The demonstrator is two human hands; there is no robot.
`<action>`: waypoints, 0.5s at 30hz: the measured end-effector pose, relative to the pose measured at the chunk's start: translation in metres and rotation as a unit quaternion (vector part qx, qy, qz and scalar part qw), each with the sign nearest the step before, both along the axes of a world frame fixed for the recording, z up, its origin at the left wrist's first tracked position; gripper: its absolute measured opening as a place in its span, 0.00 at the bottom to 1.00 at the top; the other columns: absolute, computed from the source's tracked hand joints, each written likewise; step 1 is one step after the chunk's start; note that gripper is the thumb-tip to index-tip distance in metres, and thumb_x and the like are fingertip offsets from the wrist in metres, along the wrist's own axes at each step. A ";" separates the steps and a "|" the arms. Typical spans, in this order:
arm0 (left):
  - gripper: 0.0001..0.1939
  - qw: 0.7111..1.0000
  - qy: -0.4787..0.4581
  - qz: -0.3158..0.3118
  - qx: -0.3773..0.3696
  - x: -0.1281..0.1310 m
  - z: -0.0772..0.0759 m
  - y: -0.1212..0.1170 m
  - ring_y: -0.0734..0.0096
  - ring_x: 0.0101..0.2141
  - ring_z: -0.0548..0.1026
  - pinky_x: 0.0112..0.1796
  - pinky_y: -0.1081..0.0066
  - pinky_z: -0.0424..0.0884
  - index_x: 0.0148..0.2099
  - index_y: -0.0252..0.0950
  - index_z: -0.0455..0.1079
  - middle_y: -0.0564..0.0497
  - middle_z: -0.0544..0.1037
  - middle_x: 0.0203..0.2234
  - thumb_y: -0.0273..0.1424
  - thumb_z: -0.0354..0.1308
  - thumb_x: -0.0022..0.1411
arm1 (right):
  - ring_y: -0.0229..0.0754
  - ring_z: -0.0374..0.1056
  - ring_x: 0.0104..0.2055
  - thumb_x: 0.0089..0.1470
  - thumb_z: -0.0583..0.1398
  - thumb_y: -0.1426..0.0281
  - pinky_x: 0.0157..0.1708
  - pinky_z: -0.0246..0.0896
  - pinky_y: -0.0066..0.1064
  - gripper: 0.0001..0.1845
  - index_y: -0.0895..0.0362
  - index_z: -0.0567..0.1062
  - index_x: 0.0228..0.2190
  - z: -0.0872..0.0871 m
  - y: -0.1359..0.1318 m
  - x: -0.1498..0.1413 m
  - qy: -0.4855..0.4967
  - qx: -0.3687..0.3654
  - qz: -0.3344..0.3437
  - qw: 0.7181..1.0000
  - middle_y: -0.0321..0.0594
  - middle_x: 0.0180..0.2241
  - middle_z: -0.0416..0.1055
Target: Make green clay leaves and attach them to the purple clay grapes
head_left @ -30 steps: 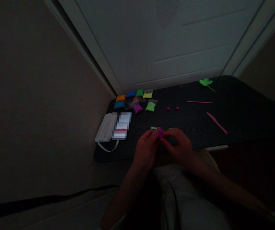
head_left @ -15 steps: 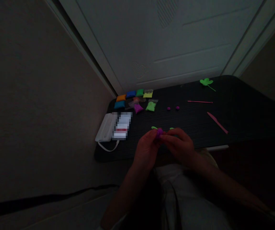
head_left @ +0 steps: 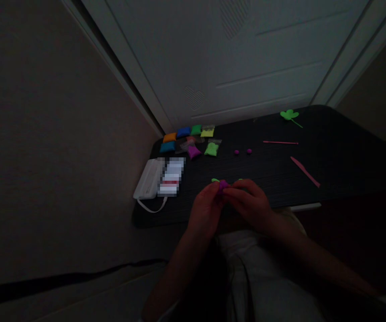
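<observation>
Close to the table's front edge, a lump of purple modelling clay (head_left: 223, 184) is pinched between both hands. My left hand (head_left: 207, 203) grips it from the left, with thumb and fingers closed. From the right, my right hand (head_left: 250, 201) presses its fingertips against the same lump. Bits of light green clay (head_left: 215, 180) show just beyond the fingers on either side; whether they are attached to the purple lump I cannot tell. Two small purple clay balls (head_left: 249, 151) lie on the dark table (head_left: 263, 172) beyond my hands.
Several clay packets (head_left: 184, 131) in various colours lie at the back left. In front of them are a white case (head_left: 149, 178) and a blurred-out phone (head_left: 172, 176) with a cable. To the right are a pink stick tool (head_left: 280, 142), a pink clay knife (head_left: 304, 171) and a green clay clover (head_left: 289, 115).
Both hands have shifted very slightly left with the purple clay. The grip stays much the same, and the things on the table have not moved.
</observation>
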State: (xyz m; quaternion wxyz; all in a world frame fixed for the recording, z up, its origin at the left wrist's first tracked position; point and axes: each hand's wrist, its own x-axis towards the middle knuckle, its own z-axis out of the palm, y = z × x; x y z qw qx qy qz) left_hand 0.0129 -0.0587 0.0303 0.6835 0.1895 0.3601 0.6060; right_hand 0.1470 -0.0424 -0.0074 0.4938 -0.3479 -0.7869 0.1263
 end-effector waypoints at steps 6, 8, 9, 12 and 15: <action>0.06 0.998 0.015 0.055 -0.002 -0.019 -0.005 0.012 0.81 0.29 0.72 0.30 0.78 0.66 0.35 0.34 0.70 0.52 0.75 0.30 0.30 0.58 0.54 | 0.47 0.62 0.44 0.51 0.58 0.66 0.44 0.53 0.43 0.17 0.55 0.69 0.44 0.008 0.008 0.004 -0.106 -0.041 -0.092 0.989 0.45 0.41 0.69; 0.06 0.998 0.019 0.057 0.004 -0.023 -0.007 0.015 0.81 0.29 0.72 0.30 0.79 0.66 0.35 0.34 0.69 0.51 0.75 0.31 0.29 0.58 0.54 | 0.49 0.62 0.44 0.51 0.58 0.64 0.44 0.50 0.46 0.15 0.55 0.71 0.41 0.008 0.012 0.002 -0.170 -0.064 -0.093 0.979 0.44 0.41 0.70; 0.06 0.998 0.021 0.053 0.008 -0.024 -0.009 0.015 0.81 0.30 0.72 0.31 0.79 0.66 0.35 0.34 0.69 0.51 0.75 0.31 0.29 0.58 0.54 | 0.50 0.62 0.43 0.50 0.59 0.64 0.44 0.49 0.47 0.14 0.55 0.71 0.40 0.008 0.013 0.001 -0.192 -0.071 -0.091 0.975 0.44 0.40 0.70; 0.07 0.999 0.034 0.027 0.018 -0.024 -0.013 0.018 0.79 0.31 0.73 0.32 0.78 0.67 0.37 0.34 0.69 0.51 0.76 0.33 0.29 0.58 0.54 | 0.50 0.62 0.41 0.51 0.58 0.67 0.43 0.48 0.47 0.10 0.55 0.72 0.37 0.006 0.017 -0.002 -0.213 -0.084 -0.096 0.969 0.44 0.38 0.72; 0.09 0.998 0.060 0.008 0.026 -0.023 -0.015 0.023 0.78 0.32 0.73 0.33 0.77 0.67 0.38 0.34 0.69 0.50 0.75 0.34 0.29 0.59 0.53 | 0.46 0.65 0.40 0.52 0.57 0.71 0.42 0.52 0.43 0.07 0.56 0.72 0.35 0.005 0.017 -0.004 -0.163 -0.108 -0.066 0.978 0.43 0.35 0.73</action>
